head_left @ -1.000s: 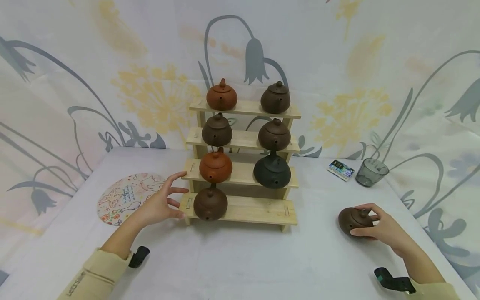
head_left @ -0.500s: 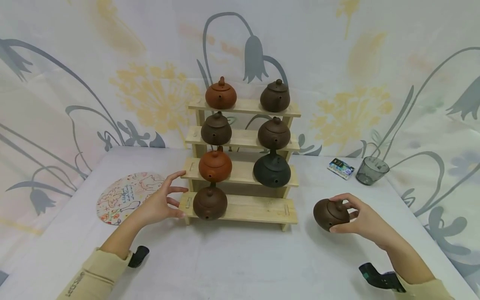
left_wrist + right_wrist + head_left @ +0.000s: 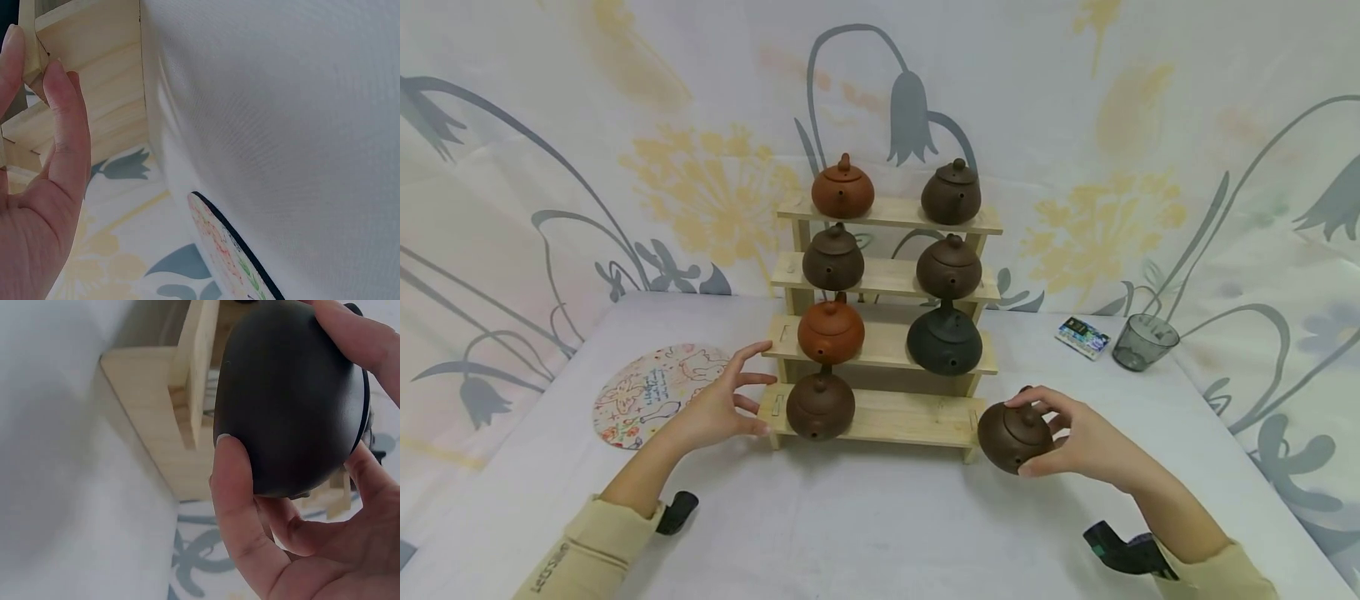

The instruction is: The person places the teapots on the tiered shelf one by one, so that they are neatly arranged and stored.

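Observation:
My right hand (image 3: 1086,442) grips a dark brown clay teapot (image 3: 1009,440) between thumb and fingers. The teapot is raised off the table, slightly tilted, beside the right end of the lowest step. The right wrist view shows its smooth rounded body (image 3: 287,400), with the thumb on the near side. My left hand (image 3: 718,408) holds the left end of the four-step wooden shelf (image 3: 917,418), thumb at the front edge of the lowest step. In the left wrist view, fingertips (image 3: 56,78) touch the board's end. Another brown teapot (image 3: 820,407) sits on that step's left side.
Upper steps carry several teapots, such as an orange one (image 3: 831,332) and a black one (image 3: 944,342). Left of the shelf lies a round printed mat (image 3: 640,396). At right are a small card box (image 3: 1082,337) and a grey glass cup (image 3: 1142,343).
My right hand has lifted the brown teapot from the table at right and carried it leftward to the shelf's right end. The left hand has stayed in place.

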A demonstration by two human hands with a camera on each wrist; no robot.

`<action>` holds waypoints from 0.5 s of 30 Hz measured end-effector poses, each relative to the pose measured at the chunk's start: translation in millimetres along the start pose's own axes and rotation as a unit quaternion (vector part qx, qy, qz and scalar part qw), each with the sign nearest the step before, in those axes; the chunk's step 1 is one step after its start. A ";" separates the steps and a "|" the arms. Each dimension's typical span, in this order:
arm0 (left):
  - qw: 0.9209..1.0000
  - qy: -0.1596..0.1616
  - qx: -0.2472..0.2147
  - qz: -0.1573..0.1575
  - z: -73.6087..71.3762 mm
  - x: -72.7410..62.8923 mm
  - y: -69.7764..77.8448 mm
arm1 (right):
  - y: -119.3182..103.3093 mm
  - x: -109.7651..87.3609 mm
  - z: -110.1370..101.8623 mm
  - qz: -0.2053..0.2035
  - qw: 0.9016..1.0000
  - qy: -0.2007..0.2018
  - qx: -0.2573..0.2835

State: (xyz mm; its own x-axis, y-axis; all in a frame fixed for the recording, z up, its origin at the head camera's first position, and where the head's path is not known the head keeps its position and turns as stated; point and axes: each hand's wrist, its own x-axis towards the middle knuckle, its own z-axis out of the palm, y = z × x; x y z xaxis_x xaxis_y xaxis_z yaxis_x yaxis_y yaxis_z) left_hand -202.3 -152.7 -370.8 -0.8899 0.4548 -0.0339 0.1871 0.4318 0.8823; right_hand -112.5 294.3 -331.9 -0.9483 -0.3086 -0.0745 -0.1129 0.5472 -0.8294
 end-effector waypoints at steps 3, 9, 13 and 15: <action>1.000 -0.001 -0.002 0.003 -0.2 -0.2 -0.4 | -3.0 6.6 8.1 -0.015 1.000 -0.018 0.002; 1.000 -0.002 -0.001 0.006 -0.4 -0.4 -0.8 | -8.4 19.9 24.5 -0.058 0.997 -0.042 0.002; 1.000 -0.004 -0.002 0.006 -0.3 0.1 -1.4 | -11.0 29.0 34.5 -0.086 0.995 -0.054 -0.010; 1.000 -0.003 0.000 0.004 -0.3 0.2 -1.7 | -12.2 33.8 38.9 -0.091 0.994 -0.056 -0.016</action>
State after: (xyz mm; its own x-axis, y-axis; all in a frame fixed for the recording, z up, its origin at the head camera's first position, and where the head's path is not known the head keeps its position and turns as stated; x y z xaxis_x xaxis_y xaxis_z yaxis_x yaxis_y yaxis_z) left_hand -203.0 -153.6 -372.2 -0.8857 0.4634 -0.0297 0.1941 0.4275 0.8829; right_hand -131.5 246.9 -345.8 -0.8721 -0.4891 0.0127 -0.2911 0.4979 -0.8169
